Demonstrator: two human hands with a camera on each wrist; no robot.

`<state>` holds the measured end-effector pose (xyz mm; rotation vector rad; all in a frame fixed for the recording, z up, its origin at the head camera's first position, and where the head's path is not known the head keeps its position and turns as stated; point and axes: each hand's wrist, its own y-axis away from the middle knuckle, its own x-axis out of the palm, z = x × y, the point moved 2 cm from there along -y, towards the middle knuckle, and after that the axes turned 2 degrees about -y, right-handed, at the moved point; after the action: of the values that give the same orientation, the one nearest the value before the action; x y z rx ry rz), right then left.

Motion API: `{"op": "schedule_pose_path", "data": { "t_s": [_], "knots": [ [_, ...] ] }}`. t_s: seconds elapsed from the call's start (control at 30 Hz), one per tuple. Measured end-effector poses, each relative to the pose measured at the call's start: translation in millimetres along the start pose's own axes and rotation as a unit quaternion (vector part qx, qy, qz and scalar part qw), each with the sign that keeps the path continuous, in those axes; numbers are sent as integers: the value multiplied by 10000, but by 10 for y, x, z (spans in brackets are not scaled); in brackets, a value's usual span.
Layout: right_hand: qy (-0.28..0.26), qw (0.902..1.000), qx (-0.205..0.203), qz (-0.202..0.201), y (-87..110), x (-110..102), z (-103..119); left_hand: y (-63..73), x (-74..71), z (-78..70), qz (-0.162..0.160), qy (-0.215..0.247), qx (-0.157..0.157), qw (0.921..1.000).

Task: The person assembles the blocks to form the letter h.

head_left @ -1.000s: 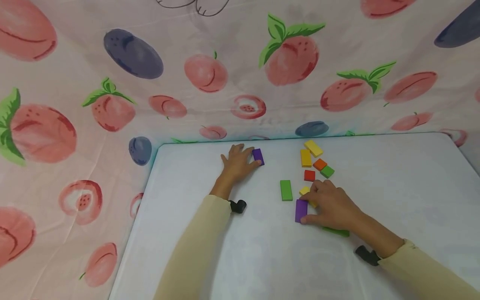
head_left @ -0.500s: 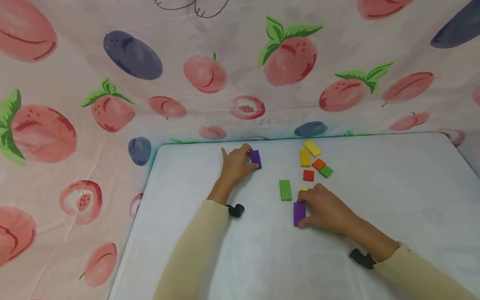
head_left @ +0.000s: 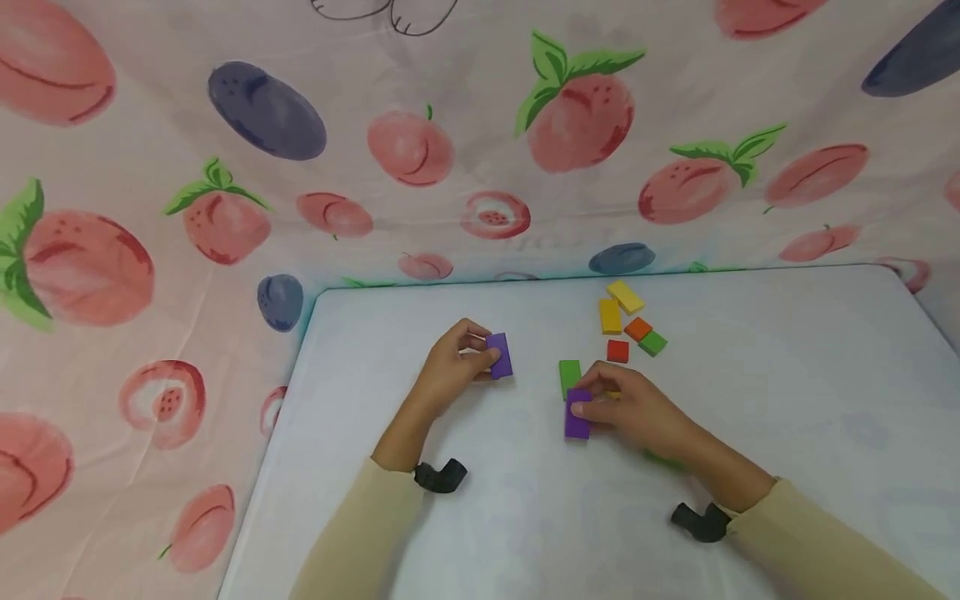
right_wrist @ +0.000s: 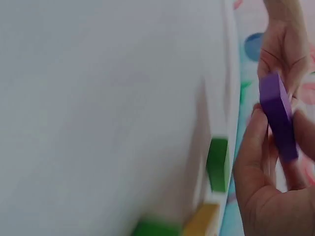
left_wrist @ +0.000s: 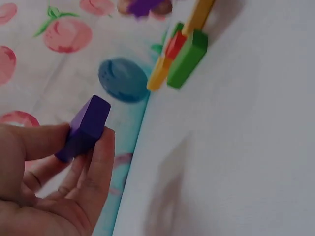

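Note:
Left of centre in the head view, my left hand (head_left: 452, 367) pinches a purple rectangular block (head_left: 502, 360) between thumb and fingers. The left wrist view shows that block (left_wrist: 89, 125) held up off the table, tilted. My right hand (head_left: 641, 408) grips a second purple block (head_left: 577, 428), thumb across its face; the right wrist view shows this block (right_wrist: 277, 110) from its end. In the head view it overlaps the lower end of a green block (head_left: 569, 375) lying on the table. A gap separates the two purple blocks. The right hand partly hides a yellow block and another green block (head_left: 663, 458).
Toward the back of the white table (head_left: 787, 375) lie two yellow blocks (head_left: 611, 317), an orange block (head_left: 638, 329), a red block (head_left: 618, 351) and a small green block (head_left: 652, 343). Fruit-patterned cloth (head_left: 450, 75) hangs behind and to the left.
My left hand has lifted its purple block and drawn it nearer to me. My right hand has moved left with its purple block, which now overlaps the green block in the head view.

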<state>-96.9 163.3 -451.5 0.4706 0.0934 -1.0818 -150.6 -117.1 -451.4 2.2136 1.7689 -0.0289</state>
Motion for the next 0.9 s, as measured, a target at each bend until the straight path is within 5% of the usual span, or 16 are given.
{"op": "schedule_pose_path", "data": {
  "t_s": [0.17,0.43,0.7,0.9],
  "knots": [
    [-1899,9793,702,59,-142,128,26,240,0,60,110,970,-510,9939],
    [-1980,9731,1140,-294,-368,265,103,561,56,280,388,1155,-845,9889],
    [-2252,9685,1000,-359,-548,390,179,664,193,459,721,300,-753,9941],
    [-2235,9708,807,-342,-672,501,172,696,292,492,602,-743,-236,9951]
  ]
}}
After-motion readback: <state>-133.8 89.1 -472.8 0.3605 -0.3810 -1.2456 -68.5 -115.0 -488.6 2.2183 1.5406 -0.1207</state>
